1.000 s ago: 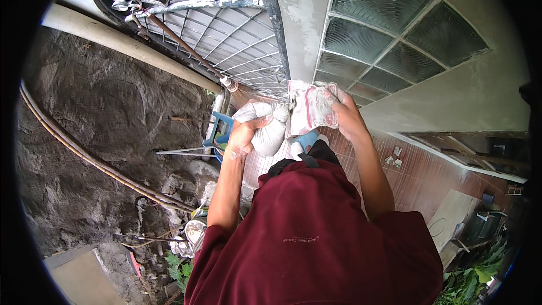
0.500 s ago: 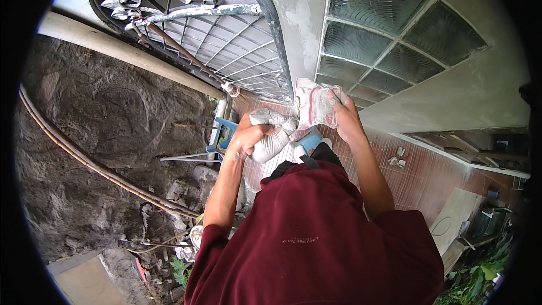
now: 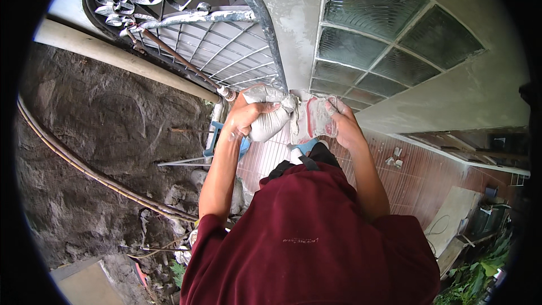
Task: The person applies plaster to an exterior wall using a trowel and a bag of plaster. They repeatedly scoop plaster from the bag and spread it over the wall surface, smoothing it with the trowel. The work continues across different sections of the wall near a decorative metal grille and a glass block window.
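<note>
My left hand (image 3: 244,116) is closed around a bulging white plastic bag (image 3: 270,125), its neck bunched into a twist on the right side. Level with it, my right hand (image 3: 346,126) grips the right edge of a flatter, dusty plastic bag (image 3: 320,117) with a red stripe. The left edge of this striped bag lies close against the bunched neck; whether the two are joined I cannot tell. Both bags are up in front of my chest, above the tiled floor. What either bag contains is hidden.
A metal gate (image 3: 226,45) with scrollwork stands ahead on the left, a broom (image 3: 186,59) leaning on it. Glass-block windows (image 3: 389,39) fill the wall at right. Rough dirt (image 3: 101,124) and a blue frame (image 3: 213,138) lie left; debris (image 3: 395,159) sits on the tiles.
My left hand has risen with the white bag. The striped bag has dropped slightly and shifted a little left, and my right hand still grips it.
</note>
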A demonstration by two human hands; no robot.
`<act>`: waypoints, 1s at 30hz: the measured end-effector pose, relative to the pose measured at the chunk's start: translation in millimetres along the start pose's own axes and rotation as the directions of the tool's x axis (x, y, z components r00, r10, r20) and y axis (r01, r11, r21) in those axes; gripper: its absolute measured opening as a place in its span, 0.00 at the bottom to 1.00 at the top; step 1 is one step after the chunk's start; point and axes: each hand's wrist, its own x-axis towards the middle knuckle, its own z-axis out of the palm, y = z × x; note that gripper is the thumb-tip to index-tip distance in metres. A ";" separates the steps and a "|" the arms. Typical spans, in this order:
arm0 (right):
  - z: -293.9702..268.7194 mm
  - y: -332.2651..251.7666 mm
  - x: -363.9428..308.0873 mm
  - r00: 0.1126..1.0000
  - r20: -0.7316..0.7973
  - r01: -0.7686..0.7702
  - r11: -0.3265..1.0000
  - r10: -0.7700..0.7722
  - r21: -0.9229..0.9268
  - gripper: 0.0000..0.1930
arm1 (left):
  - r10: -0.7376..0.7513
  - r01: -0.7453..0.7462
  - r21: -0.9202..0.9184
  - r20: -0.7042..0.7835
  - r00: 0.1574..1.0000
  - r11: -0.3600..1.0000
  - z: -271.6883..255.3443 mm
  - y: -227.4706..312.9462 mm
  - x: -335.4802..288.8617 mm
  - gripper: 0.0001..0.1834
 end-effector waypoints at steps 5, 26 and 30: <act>-19.4 -4.2 8.4 0.996 -0.081 0.037 0.991 -0.027 0.132 0.16 | 0.072 -0.074 0.010 0.154 0.985 0.997 9.0 9.5 -0.3 0.19; -57.9 -59.2 19.1 0.988 -0.127 -0.049 0.963 0.086 0.266 0.25 | 0.238 -0.545 -0.797 -0.494 0.836 0.261 0.5 -133.8 26.9 0.33; -46.4 -54.8 14.5 0.991 0.054 -0.135 0.876 0.124 0.463 0.21 | 0.183 -0.539 -0.797 -0.507 0.842 0.271 -12.3 -172.1 10.9 0.35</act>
